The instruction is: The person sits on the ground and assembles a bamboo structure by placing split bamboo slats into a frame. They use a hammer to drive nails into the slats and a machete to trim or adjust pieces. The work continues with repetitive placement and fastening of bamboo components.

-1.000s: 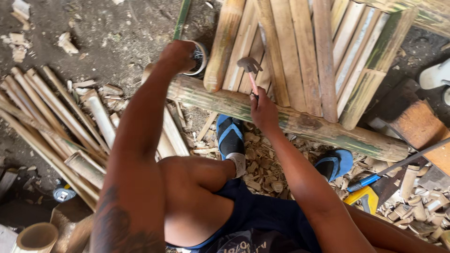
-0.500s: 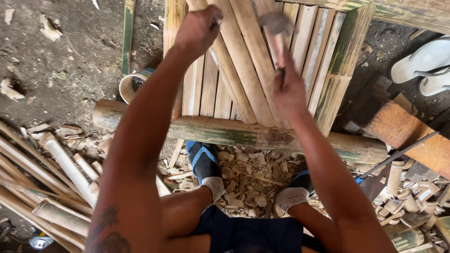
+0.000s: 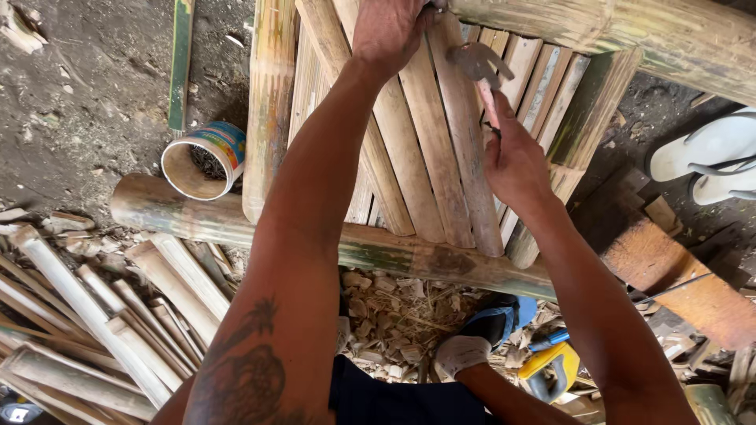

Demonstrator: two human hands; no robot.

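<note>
**Hammer held over bamboo slats**

The right hand (image 3: 516,161) is closed around the pink handle of a hammer (image 3: 482,67). The metal head of the hammer is just above this hand, over the bamboo slats (image 3: 417,157), and it looks a little blurred, so I cannot tell if it touches the wood. The left hand (image 3: 390,31) is higher up and to the left of the hammer head. It presses down on the top end of one slat, with the fingers bent together. The fingertips are cut off by the upper edge of the view, so it is not clear if they pinch something small.

Below both hands the slats lie across a thick bamboo pole (image 3: 370,248). A second thick pole (image 3: 630,35) runs just to the right of the left hand.

Far to the left of the left arm stands a round can (image 3: 203,161), tilted, with a label in blue, orange and green stripes; dark small pieces are inside, too small to name. Below the right forearm a yellow tool (image 3: 551,370) is half hidden by the arm. To the right of the right hand are white sandals (image 3: 709,157), partly cut off. Loose split bamboo (image 3: 102,315) lies beside the left arm.
</note>
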